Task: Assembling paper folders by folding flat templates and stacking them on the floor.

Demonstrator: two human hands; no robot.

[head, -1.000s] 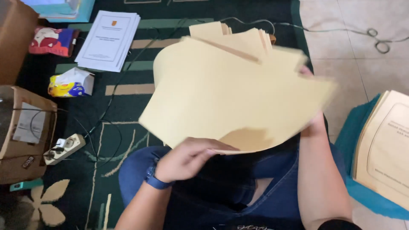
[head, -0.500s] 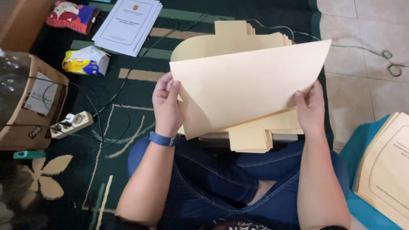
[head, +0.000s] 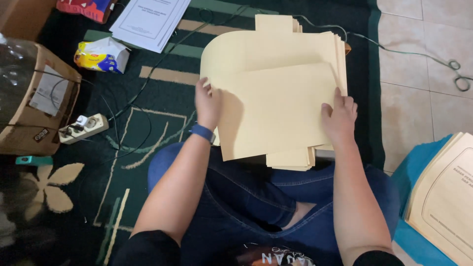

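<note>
Manila folder sheet (head: 276, 113), pale yellow and lying a little crooked, sits on top of a stack of like folders (head: 276, 54) that rests on the person's lap and reaches forward over the dark green patterned carpet (head: 148, 148). The left hand (head: 208, 102) pinches the sheet's left edge, fingers curled over it; the right hand (head: 339, 116) lies on the right edge with fingers pressed flat on top, and whether the thumb is under the sheet cannot be told. A blue wristband (head: 202, 132) circles the left wrist. Because the top sheet is skewed against the pile beneath, a push from either side could fan the stack out or send the lower folders, which already overhang at the knee, sliding off the jeans. Further out, a white power strip (head: 83, 127) with trailing cables lies beside a cardboard box (head: 29, 118); a yellow snack packet (head: 101, 54) and a white printed document (head: 150, 19) lie beyond. At right, on the tiled floor (head: 423, 88), a second pile of printed covers (head: 446, 197) rests on something blue, near enough that spilled folders could mix with it.
</note>
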